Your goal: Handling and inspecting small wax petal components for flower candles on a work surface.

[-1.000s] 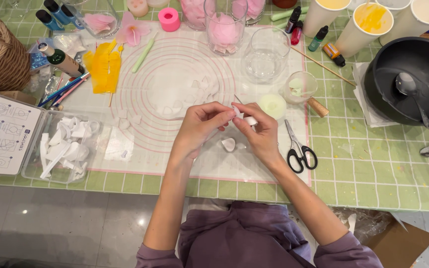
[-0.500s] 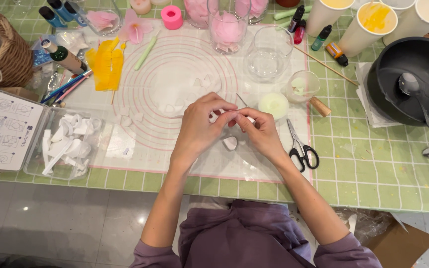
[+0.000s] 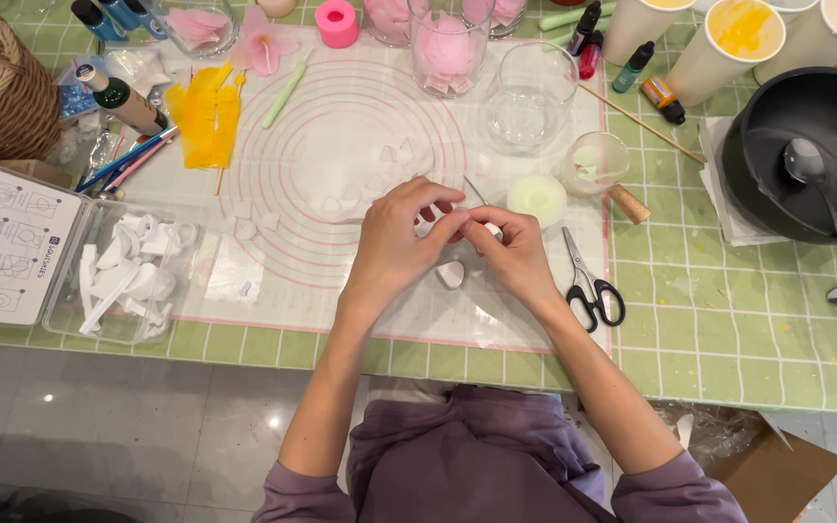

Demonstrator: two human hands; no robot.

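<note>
The fingers of the left hand (image 3: 394,247) and the right hand (image 3: 515,257) meet over the middle of the translucent mat (image 3: 293,184), closed together on a small white piece (image 3: 489,230) that shows only as a sliver between the fingertips; what shape it has cannot be told. Both hands are pinched shut on it, thumbs tucked under, knuckles up.

Just below the fingertips a white petal-shaped piece (image 3: 450,274) lies loose on the mat, apart from both hands. More pale cut shapes (image 3: 394,155) are scattered across the mat's ringed centre, above the left hand. Just beside the right hand, toward the right edge of the mat, lie black-handled scissors (image 3: 593,286), and above them a pale green round lump (image 3: 537,199), touching nothing else.

Farther toward the far edge of the tabletop (image 3: 728,339) stand an empty clear glass (image 3: 530,97) and a glass holding pink material (image 3: 448,48). A pink flower (image 3: 262,46) and a yellow sheet (image 3: 205,121) lie near the far left of the mat. At the left edge sit a clear box of white cutters (image 3: 123,281) and a printed sheet (image 3: 2,242), with a wicker basket (image 3: 7,87) in the far left corner. At the right edge a black pan (image 3: 816,155) holds a spoon.
</note>
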